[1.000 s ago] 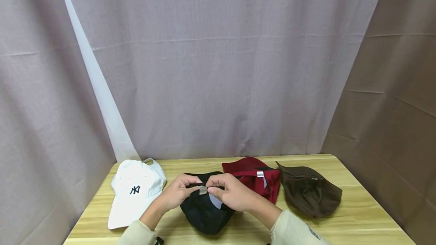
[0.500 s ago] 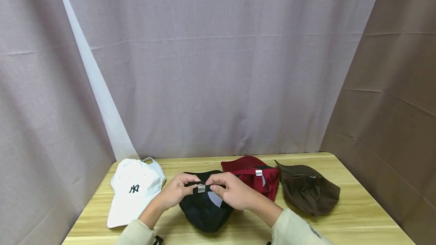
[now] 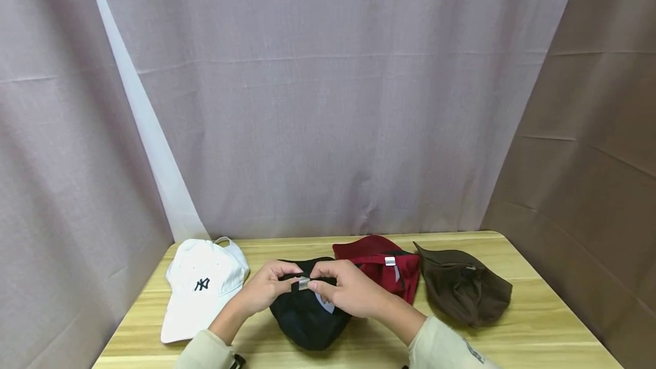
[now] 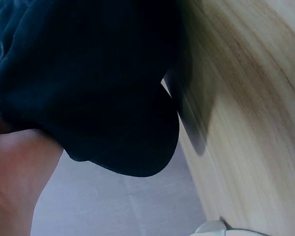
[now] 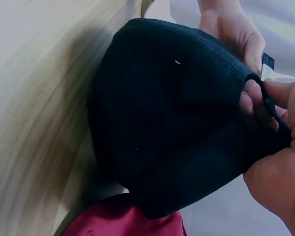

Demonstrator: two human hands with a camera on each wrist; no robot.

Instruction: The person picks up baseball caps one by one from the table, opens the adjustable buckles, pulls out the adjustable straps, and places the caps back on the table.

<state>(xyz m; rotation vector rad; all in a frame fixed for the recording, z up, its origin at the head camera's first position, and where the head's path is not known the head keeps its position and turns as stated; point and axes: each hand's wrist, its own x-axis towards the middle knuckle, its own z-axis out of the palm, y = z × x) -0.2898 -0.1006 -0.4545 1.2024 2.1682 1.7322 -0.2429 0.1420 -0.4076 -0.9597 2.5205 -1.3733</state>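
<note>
In the head view a black cap (image 3: 310, 323) hangs crown-down at the front middle, between both hands. My left hand (image 3: 261, 289) pinches the left side of its back strap, thumb and forefinger close to a small silvery tag (image 3: 303, 283). From the other side my right hand (image 3: 353, 289) pinches the strap, its thumb at the tag's right edge. The right wrist view shows right-hand fingers inside the cap's back opening and the thumb outside it. A rounded brim (image 4: 147, 142) points away in the left wrist view.
A white cap (image 3: 202, 289) with dark letters lies on the left of the wooden table (image 3: 543, 323). Right behind the black cap sits a dark red cap (image 3: 405, 272), beside a brown cap (image 3: 468, 289). Grey curtains (image 3: 328, 101) stand along the back.
My right thumb has shifted slightly left onto the edge of the silvery tag, which now looks tilted. Both hands keep their hold on the black cap; the other caps stay put.
</note>
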